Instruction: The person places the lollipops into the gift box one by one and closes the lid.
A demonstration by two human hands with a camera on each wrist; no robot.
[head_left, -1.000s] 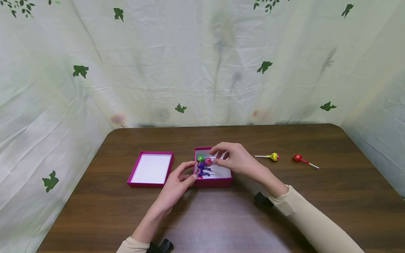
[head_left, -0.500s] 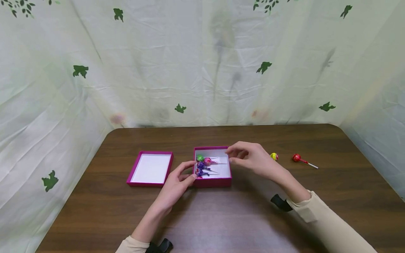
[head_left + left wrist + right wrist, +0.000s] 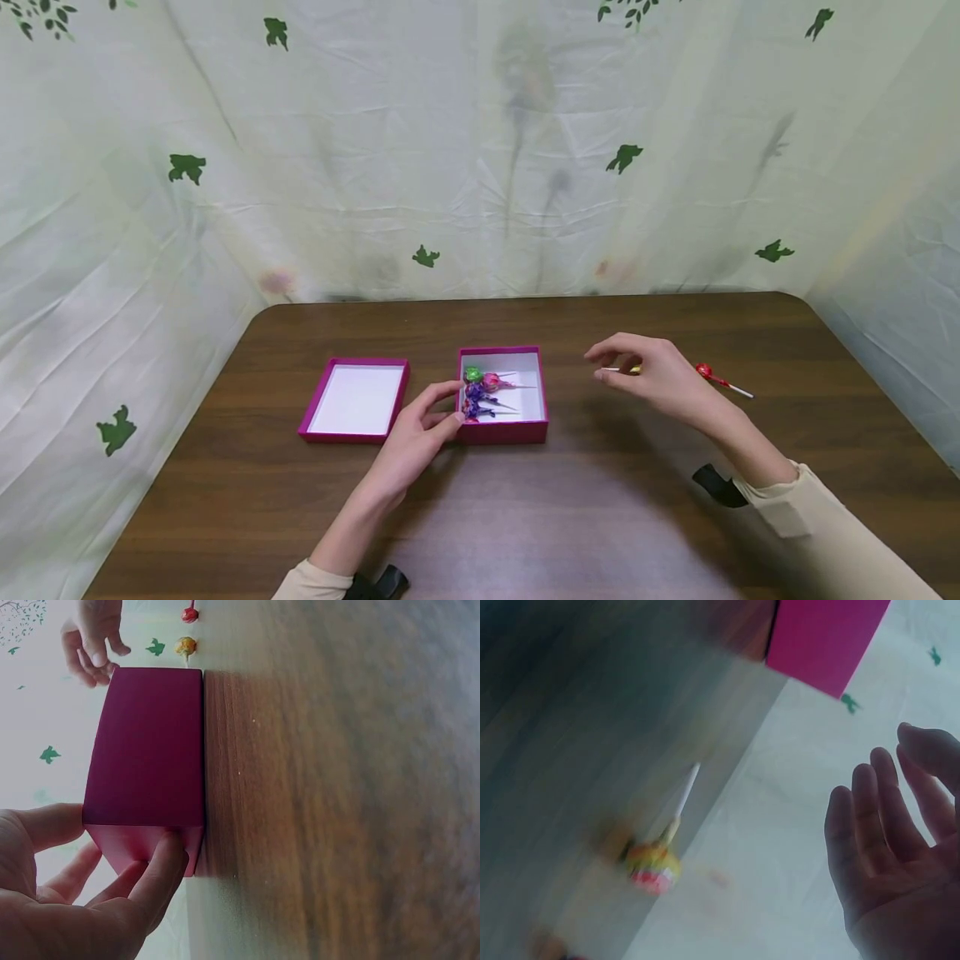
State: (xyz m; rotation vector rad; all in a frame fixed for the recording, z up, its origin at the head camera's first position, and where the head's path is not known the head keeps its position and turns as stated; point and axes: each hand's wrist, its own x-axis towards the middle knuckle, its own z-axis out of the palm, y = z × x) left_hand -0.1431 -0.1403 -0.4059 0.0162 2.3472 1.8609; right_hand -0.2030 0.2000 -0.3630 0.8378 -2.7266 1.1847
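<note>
My left hand touches the left wall of an uncovered magenta box, its fingertips along that side in the left wrist view. Inside lie several wrapped lollipops: a green one, a pink one and purple ones, heads at the left and white sticks pointing right. My right hand hovers right of the box, holding nothing, its fingers relaxed and slightly bent. In the head view it partly covers a yellow lollipop, whose stick points toward the box. Farther right lies a red lollipop.
The box's lid, white inside with a magenta rim, lies inside-up left of the box. All of it rests on a brown wooden table. A pale curtain with green leaf shapes hangs behind the table.
My right hand has let go of the pink lollipop, left the box and moved right, over the yellow lollipop. My left hand stays at the box's left side.
</note>
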